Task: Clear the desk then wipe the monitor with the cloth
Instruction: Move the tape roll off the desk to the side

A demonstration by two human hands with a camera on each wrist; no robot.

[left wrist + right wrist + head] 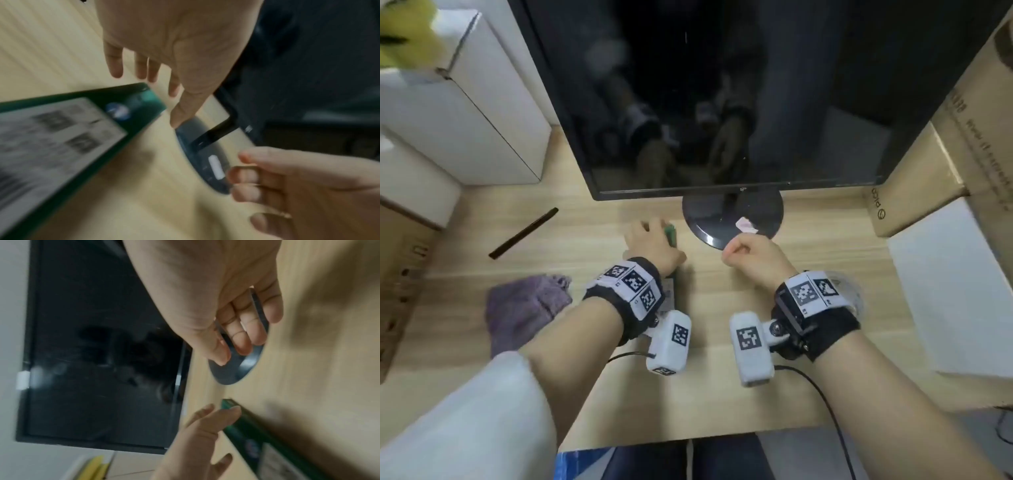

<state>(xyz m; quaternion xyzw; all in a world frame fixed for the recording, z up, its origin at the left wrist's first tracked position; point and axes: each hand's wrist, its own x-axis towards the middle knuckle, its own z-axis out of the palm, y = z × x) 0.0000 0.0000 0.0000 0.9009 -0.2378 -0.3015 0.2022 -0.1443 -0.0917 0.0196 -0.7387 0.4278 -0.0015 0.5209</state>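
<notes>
Pale wood-grain covers the desk (pixel 808 260), with white boxes (pixel 465 113) stacked at its left back corner and a brown carton (pixel 928 185) at the right. Between them stands the monitor (pixel 705 96), dark and showing a dim reflection, on a round glossy base (pixel 732 219) that carries a small pale sticker. Just left of the base lies a flat green box (pixel 133 112) with a white label. Over its far end hovers the left hand (pixel 650 243), its grip loose and open with straight fingers; whether it touches the box cannot be told. At the front rim of the base is the right hand (pixel 753 255), its grip closed in a curl and holding nothing. Nearer the left front, the purple cloth (pixel 524 308) lies crumpled, and a black pen (pixel 524 233) rests well behind it.
</notes>
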